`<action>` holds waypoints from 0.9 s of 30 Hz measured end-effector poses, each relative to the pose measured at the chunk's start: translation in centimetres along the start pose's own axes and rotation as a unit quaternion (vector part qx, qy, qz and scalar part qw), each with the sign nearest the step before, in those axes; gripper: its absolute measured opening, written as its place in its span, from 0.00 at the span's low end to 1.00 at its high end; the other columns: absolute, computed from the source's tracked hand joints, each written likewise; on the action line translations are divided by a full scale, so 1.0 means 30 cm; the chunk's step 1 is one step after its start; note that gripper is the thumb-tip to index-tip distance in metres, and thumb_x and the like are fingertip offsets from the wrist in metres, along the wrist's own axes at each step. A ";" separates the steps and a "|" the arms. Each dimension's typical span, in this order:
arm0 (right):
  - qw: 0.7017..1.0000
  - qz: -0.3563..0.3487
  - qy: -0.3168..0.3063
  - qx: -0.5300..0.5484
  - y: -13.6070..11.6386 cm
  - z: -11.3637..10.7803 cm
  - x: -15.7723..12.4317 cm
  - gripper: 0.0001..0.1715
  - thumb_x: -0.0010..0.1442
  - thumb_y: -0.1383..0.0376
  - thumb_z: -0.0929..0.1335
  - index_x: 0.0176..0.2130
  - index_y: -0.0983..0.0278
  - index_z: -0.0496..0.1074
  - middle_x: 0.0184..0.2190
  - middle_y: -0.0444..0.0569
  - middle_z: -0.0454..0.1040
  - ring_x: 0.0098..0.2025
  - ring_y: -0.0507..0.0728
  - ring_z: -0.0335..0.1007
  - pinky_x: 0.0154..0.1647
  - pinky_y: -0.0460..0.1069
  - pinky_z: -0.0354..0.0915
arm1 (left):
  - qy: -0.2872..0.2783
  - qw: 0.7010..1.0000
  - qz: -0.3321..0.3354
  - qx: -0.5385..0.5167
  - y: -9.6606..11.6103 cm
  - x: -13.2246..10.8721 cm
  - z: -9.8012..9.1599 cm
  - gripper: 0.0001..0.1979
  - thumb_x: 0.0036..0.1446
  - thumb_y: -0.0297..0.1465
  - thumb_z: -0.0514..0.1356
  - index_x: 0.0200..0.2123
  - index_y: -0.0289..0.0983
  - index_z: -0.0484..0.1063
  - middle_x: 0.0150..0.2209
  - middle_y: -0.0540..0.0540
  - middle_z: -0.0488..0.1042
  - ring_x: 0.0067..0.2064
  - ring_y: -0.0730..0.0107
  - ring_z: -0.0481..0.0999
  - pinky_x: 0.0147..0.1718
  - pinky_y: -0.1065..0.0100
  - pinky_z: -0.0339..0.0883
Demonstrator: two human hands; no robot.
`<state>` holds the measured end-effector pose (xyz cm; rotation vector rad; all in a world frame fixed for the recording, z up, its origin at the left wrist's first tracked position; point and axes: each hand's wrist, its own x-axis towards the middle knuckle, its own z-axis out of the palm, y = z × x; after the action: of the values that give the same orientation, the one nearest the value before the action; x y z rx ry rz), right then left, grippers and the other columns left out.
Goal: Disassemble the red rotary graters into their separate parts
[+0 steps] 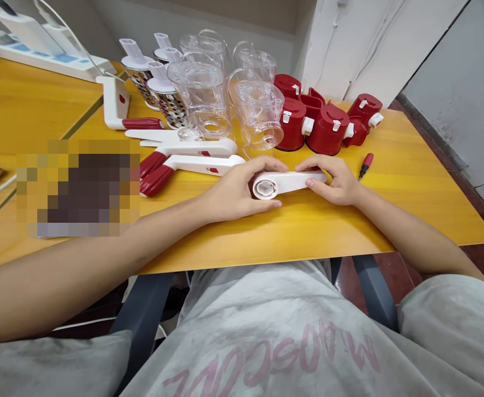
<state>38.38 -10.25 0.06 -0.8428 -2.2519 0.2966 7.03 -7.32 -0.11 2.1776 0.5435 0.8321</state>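
My left hand (pixel 237 193) grips the round hub end of a white plastic crank handle (pixel 287 182), and my right hand (pixel 333 179) holds its narrow far end. The hub's round socket faces me, and the crank lies low over the yellow wooden table (pixel 391 204). Beyond my left hand lie several similar white cranks with red grips (pixel 192 162). A small red-handled screwdriver (pixel 366 165) rests on the table to the right of my right hand, not touching it.
Clear plastic jugs (pixel 258 113), red lids or housings (pixel 328 129), and steel grater drums with white shafts (pixel 167 107) stand at the back. A power strip (pixel 38 55) sits far left. A pixelated patch hides part of the left table. A dark device lies at the left edge.
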 end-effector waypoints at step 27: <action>0.980 -0.010 -0.142 -0.136 -0.219 0.112 -0.005 0.26 0.81 0.59 0.63 0.34 0.69 0.75 0.26 0.46 0.70 0.30 0.47 0.53 0.38 0.47 0.47 | -0.110 0.984 0.119 0.066 -0.031 -0.017 0.043 0.59 0.62 0.60 0.79 0.84 0.40 0.63 0.80 0.26 0.67 0.81 0.32 0.68 0.81 0.36 0.66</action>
<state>32.97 -15.27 0.37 -0.9687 -2.6068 0.1041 7.47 -7.66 -1.69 2.4533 0.2353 0.6807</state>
